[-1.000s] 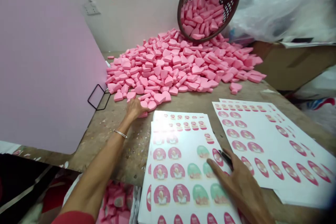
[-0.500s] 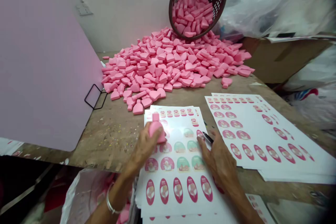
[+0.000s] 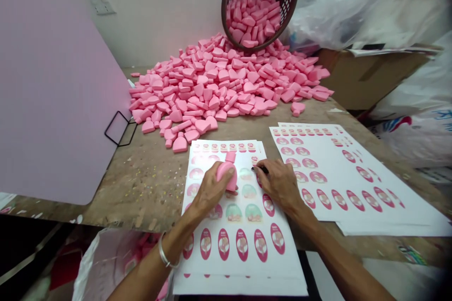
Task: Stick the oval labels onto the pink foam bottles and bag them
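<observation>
My left hand (image 3: 211, 189) is wrapped around a small pink bottle (image 3: 227, 175), its neck toward the back of the table. Hand and bottle are over the upper middle of a stack of sticker sheets (image 3: 243, 283) printed with pink, green and magenta labels. In my right hand (image 3: 282, 183) is a slim black pointed tool (image 3: 262, 169); its exact kind does not show clearly. The tool's tip reaches the sheet near the small labels at its upper right, and the fingers are closed around it.
A large heap of pink bottles (image 3: 219, 80) covers the back of the table, below a tipped brown basket (image 3: 226, 9). More sticker sheets (image 3: 339, 174) lie to the right. At the left stands a pale pink panel (image 3: 60, 94). A white bag (image 3: 99, 263) hangs below the table edge.
My left hand has moved right with the pink bottle, toward the sheet's middle. My right hand has shifted up and left, bringing the black tool over the sheet's upper right. The view has shifted slightly.
</observation>
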Tool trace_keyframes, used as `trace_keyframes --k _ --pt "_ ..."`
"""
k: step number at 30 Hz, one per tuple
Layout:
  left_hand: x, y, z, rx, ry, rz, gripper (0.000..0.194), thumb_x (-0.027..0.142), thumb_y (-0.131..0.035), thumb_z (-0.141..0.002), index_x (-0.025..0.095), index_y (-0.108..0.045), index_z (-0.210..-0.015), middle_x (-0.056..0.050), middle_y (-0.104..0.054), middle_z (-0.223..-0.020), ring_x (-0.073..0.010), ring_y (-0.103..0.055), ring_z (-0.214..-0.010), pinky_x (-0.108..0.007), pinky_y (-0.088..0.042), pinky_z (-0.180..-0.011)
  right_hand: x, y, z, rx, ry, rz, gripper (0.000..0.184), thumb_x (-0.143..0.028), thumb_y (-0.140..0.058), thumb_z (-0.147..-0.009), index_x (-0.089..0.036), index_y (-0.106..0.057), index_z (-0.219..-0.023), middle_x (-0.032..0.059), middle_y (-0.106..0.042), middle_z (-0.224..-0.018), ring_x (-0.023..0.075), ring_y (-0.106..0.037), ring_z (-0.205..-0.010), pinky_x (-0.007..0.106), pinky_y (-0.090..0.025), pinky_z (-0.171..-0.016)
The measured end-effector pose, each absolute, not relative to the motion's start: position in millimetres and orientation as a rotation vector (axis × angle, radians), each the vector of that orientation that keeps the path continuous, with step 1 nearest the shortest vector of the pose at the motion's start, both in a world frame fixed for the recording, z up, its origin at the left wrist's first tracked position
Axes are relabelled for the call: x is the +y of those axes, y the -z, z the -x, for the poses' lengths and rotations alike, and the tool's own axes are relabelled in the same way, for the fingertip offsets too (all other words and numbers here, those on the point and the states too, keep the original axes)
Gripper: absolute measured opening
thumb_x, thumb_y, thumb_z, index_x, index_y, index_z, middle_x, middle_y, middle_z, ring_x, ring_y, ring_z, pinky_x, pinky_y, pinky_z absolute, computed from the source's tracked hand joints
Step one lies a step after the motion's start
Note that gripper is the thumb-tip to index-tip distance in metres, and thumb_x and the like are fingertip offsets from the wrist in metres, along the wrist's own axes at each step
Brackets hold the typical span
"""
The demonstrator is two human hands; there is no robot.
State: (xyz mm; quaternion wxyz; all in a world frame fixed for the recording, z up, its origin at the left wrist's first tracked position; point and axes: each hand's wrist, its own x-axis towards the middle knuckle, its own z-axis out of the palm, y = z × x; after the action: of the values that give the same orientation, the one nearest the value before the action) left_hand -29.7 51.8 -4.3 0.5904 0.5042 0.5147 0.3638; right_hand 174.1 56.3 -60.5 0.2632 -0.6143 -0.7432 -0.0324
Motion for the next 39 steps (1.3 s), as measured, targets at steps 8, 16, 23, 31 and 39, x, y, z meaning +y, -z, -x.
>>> trace_keyframes --k 8,16,23,31,39 --pt "53.8 31.2 -2.5 1.089 -0.87 -0.985 0.039 0.051 -0.062 -0.079 0.016 -0.052 -0.094 -0.003 -0.06 -0.076 -0.0213 -0.07 -0.067 -0.03 -0.056 -0.059 53.4 62.7 -173.0 -2.045 0.116 1.674 0.018 -0.028 -0.048 -0.091 -0.02 -0.06 -0.081 0.0043 -0.068 -0.08 0.0202 -0.053 -0.078 0.034 -0.028 -0.073" --pt "52.4 35.8 -2.2 1.088 -0.876 -1.017 0.041 0.053 -0.06 -0.081 0.016 -0.054 -0.098 -0.002 -0.061 -0.07 -0.0219 -0.071 -0.068 -0.03 -0.056 -0.061 57.2 65.0 -171.9 -1.969 -0.01 1.678 0.017 -0.036 -0.06 -0.084 -0.019 -0.06 -0.079 0.0022 -0.065 -0.074 0.019 -0.054 -0.073 0.032 -0.031 -0.071" --pt "53.3 33.9 0.4 1.079 -0.912 -0.915 0.042 0.05 -0.059 -0.082 0.015 -0.052 -0.103 -0.001 -0.06 -0.073 -0.018 -0.068 -0.061 -0.029 -0.057 -0.059 50.3 58.3 -167.2 -1.904 0.09 1.509 0.02 -0.038 -0.061 -0.083 -0.019 -0.061 -0.075 0.003 -0.065 -0.069 0.0185 -0.055 -0.07 0.034 -0.036 -0.073" --pt "47.7 30.7 3.0 0.888 -1.022 -0.66 0.053 0.062 -0.051 -0.083 0.012 -0.059 -0.097 -0.007 -0.065 -0.075 -0.0188 -0.066 -0.066 -0.033 -0.059 -0.061 41.8 12.1 -165.0 -1.356 -0.596 1.575 0.031 -0.049 -0.065 -0.078 -0.019 -0.068 -0.084 0.0012 -0.067 -0.072 0.014 -0.057 -0.06 0.026 -0.046 -0.056" --pt "36.4 11.4 0.4 0.836 -1.031 -0.542 0.052 0.056 -0.041 -0.091 0.01 -0.066 -0.097 -0.011 -0.07 -0.086 -0.0212 -0.068 -0.076 -0.037 -0.06 -0.071 28.5 5.7 -140.8 -1.421 -0.736 1.483 0.029 -0.047 -0.067 -0.077 -0.022 -0.076 -0.09 0.0046 -0.075 -0.089 0.0232 -0.068 -0.083 0.036 -0.054 -0.077"
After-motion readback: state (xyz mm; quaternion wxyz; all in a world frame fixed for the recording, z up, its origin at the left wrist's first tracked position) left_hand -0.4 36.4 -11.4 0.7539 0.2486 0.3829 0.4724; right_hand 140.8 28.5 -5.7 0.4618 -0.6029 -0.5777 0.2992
